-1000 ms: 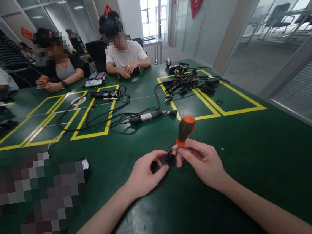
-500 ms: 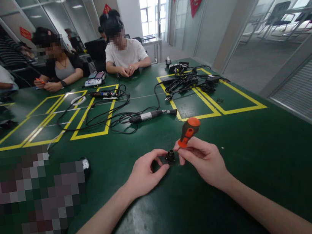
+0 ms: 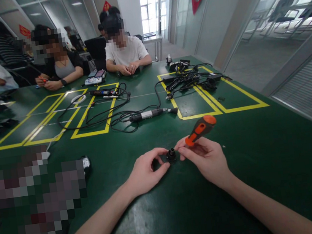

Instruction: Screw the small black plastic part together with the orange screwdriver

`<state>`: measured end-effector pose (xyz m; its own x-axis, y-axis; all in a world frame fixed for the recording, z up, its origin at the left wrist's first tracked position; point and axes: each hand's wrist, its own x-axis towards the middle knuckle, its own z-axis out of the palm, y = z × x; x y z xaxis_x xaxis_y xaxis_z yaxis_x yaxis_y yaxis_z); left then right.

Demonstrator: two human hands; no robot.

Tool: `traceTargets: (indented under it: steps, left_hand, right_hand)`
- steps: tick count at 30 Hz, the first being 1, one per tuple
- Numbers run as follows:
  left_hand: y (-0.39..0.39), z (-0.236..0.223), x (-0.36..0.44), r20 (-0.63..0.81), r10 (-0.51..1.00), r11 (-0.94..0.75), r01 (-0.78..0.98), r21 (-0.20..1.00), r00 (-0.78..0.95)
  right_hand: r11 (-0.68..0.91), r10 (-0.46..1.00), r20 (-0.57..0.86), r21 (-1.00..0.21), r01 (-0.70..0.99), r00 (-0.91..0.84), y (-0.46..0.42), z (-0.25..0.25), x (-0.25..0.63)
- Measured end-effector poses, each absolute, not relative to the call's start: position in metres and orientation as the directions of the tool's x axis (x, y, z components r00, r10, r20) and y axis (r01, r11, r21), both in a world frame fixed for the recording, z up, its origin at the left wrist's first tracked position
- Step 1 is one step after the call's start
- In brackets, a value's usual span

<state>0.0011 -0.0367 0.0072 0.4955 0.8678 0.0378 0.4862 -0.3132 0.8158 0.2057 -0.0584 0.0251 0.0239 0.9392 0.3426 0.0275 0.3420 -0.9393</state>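
Note:
On the green table stands a small round black part (image 3: 172, 155) with a short tube rising from its middle. My left hand (image 3: 148, 171) rests to its left, thumb and index finger closed against its side. In my right hand (image 3: 207, 160) is a screwdriver (image 3: 202, 129) with an orange and dark grey handle, pinched near the handle's lower end. The handle leans up to the right. Its shaft and tip are hidden by my fingers, and the right fingertips are just right of the black part.
Ahead lies a corded black and silver electric screwdriver (image 3: 151, 114). A tangle of black cables and adapters (image 3: 188, 80) sits at the far right, near yellow tape frames (image 3: 202, 116). A person in a white shirt (image 3: 127, 53) sits opposite. A blurred-out patch (image 3: 54, 195) covers the left.
The screwdriver has tilted over to the right, and my right hand has shifted slightly right with it. My left hand and the black part hold nearly the same place.

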Motion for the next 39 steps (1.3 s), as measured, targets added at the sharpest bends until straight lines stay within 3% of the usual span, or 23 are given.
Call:
traceTargets:
  steps: [7,18,26,35,39]
  left_hand:
    - [-0.0371,0.0112,0.0018,0.034,0.865,-0.314,0.486,0.816,0.501]
    - [-0.0378,0.0105,0.0029,0.028,0.863,-0.312,0.487,0.816,0.505]
    - [-0.0376,0.0104,0.0019,0.025,0.862,-0.316,0.497,0.808,0.506]
    - [-0.0379,0.0107,0.0017,0.023,0.862,-0.312,0.493,0.812,0.506]
    - [-0.0375,0.0118,0.0019,0.034,0.862,-0.321,0.493,0.808,0.506]
  right_hand:
    - [0.393,0.911,0.409,-0.898,0.197,0.049,-0.0586,0.0278,0.2101]
    - [0.384,0.923,0.384,-0.921,0.067,-0.013,-0.0623,0.0272,0.2085]
    - [0.457,0.880,0.475,-0.854,0.248,0.019,-0.0615,0.0299,0.2102]
    - [0.388,0.921,0.390,-0.915,0.107,-0.007,-0.0630,0.0307,0.2082]
    - [0.430,0.899,0.437,-0.889,0.157,0.014,-0.0633,0.0292,0.2085]
